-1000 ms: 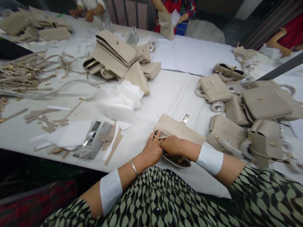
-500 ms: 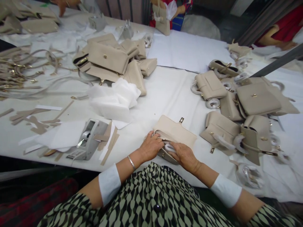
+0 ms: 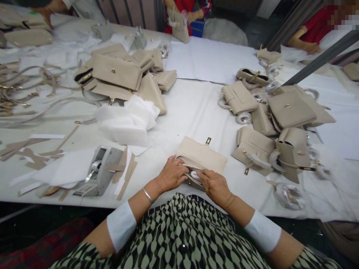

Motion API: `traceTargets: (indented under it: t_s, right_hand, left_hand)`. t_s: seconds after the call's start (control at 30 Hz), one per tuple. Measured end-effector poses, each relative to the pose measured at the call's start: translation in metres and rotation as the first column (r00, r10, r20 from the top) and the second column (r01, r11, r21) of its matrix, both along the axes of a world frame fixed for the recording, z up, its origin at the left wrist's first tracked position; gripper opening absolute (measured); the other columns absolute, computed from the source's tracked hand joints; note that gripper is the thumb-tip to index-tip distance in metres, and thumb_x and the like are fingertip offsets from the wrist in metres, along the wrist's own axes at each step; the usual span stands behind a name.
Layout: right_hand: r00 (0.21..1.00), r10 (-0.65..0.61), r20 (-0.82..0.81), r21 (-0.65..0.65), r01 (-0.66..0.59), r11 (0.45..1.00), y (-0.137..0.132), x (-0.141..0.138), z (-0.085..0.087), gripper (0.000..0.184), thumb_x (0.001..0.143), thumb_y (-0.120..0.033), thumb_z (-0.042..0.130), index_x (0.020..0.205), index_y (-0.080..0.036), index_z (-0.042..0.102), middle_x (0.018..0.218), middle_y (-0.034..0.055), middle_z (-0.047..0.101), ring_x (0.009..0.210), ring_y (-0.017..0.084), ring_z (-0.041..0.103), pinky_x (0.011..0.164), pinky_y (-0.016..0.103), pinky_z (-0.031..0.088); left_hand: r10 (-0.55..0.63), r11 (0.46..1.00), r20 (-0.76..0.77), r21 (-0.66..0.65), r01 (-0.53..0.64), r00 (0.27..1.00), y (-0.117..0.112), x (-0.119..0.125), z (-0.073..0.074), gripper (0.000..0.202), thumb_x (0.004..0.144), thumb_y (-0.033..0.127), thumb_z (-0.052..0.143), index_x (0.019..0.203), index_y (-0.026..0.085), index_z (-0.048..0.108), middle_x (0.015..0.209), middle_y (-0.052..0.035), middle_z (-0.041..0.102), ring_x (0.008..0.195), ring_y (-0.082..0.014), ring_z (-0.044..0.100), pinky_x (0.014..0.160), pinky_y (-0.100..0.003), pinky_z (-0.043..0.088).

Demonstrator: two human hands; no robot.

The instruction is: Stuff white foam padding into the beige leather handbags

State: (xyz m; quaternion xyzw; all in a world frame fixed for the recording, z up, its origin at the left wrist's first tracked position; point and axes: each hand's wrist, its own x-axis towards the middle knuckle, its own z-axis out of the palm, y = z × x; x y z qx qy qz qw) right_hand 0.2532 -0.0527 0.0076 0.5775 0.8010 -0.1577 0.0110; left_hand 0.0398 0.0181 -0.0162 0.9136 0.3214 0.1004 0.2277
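Head view: your forearms slant inward, and the hands nearly meet over one beige handbag (image 3: 199, 158), which lies on the table (image 3: 190, 112) right in front of you; take it as the clock's centre. Your left hand (image 3: 172, 173) comes in from 8 o'clock, knuckles up, its bent fingers gripping the handbag at its left end. Your right hand (image 3: 215, 185) comes in from between 4 and 5, back upward, fingers closed on the right end. Between them the handbag gapes, showing a white bundle (image 3: 195, 175) inside. Its flap (image 3: 203, 149) lies back toward 12 o'clock, with the metal clasp (image 3: 208, 141) pointing away from you.

The table's near edge runs just below at 6 o'clock, close to your patterned top (image 3: 182, 231). Your open room stretches from the flap toward 12, up to a white sheet (image 3: 210, 59). To the sides, a grey tape dispenser (image 3: 103, 172) stands at 9 o'clock, white wrapping (image 3: 129, 121) lies at 10, and another bag (image 3: 254, 147) sits just short of 3. Any lettering on the clasp or dispenser is too small for you to read.
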Motion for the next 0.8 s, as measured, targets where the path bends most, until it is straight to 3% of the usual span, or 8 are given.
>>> traceTargets:
  t_s: [0.1,0.23,0.43,0.6,0.73,0.8]
  right_hand:
    - [0.996,-0.007,-0.088,0.011,0.008,1.0,-0.001,-0.002,0.0,0.031,0.091,-0.024,0.041,0.119,-0.018,0.052,0.114,0.0077,0.058,0.098,0.018,0.055,0.086,0.028,0.045]
    - [0.979,-0.098,-0.181,0.048,0.108,0.993,-0.008,0.001,-0.004,0.026,0.086,-0.026,0.051,0.11,-0.015,0.053,0.115,0.0094,0.055,0.098,0.018,0.055,0.086,0.028,0.047]
    - [0.977,-0.034,-0.209,0.047,0.045,0.998,-0.012,0.003,-0.007,0.021,0.091,-0.026,0.041,0.097,-0.018,0.06,0.109,0.0068,0.058,0.096,0.016,0.054,0.086,0.027,0.045]
    - [0.988,-0.079,-0.133,0.115,0.094,0.989,-0.014,0.0,-0.003,0.021,0.089,-0.028,0.047,0.102,-0.021,0.062,0.112,0.0072,0.056,0.101,0.021,0.048,0.089,0.032,0.039]
    - [0.994,-0.108,-0.011,0.111,0.109,0.988,-0.015,-0.004,0.005,0.018,0.087,-0.03,0.05,0.093,-0.02,0.063,0.097,0.0068,0.057,0.092,0.021,0.046,0.081,0.034,0.035]
    - [0.994,-0.096,0.046,0.096,0.091,0.991,-0.015,-0.006,0.009,0.018,0.088,-0.027,0.047,0.088,-0.018,0.062,0.092,0.0073,0.056,0.088,0.021,0.045,0.08,0.035,0.034]
  left_hand:
    - [0.039,0.999,-0.027,-0.03,-0.04,0.999,0.003,0.01,0.01,0.027,0.086,0.045,0.049,0.093,0.024,0.064,0.085,-0.0033,0.066,0.097,-0.0212,0.051,0.103,-0.049,0.021]
    - [0.045,0.999,-0.097,-0.006,-0.046,0.994,0.007,0.033,0.016,0.034,0.087,0.045,0.045,0.081,0.022,0.068,0.073,-0.0035,0.067,0.087,-0.0217,0.053,0.101,-0.051,0.021]
    - [0.013,0.999,-0.243,0.036,-0.004,0.97,0.013,0.054,0.016,0.028,0.078,0.042,0.058,0.076,0.016,0.068,0.069,-0.0075,0.066,0.087,-0.0249,0.054,0.1,-0.051,0.022]
    - [-0.121,0.971,-0.163,0.186,0.151,0.979,0.014,0.068,0.023,0.018,0.082,0.032,0.056,0.076,0.019,0.067,0.077,-0.0069,0.065,0.094,-0.0258,0.049,0.103,-0.052,0.018]
    - [-0.216,0.957,-0.135,0.168,0.237,0.967,0.011,0.071,0.027,0.019,0.084,0.025,0.051,0.073,0.018,0.066,0.08,-0.0072,0.063,0.092,-0.0248,0.048,0.092,-0.047,0.028]
    - [-0.2,0.962,-0.161,0.153,0.225,0.966,0.013,0.067,0.027,0.019,0.082,0.02,0.052,0.069,0.016,0.065,0.076,-0.0083,0.063,0.089,-0.0245,0.05,0.088,-0.046,0.029]
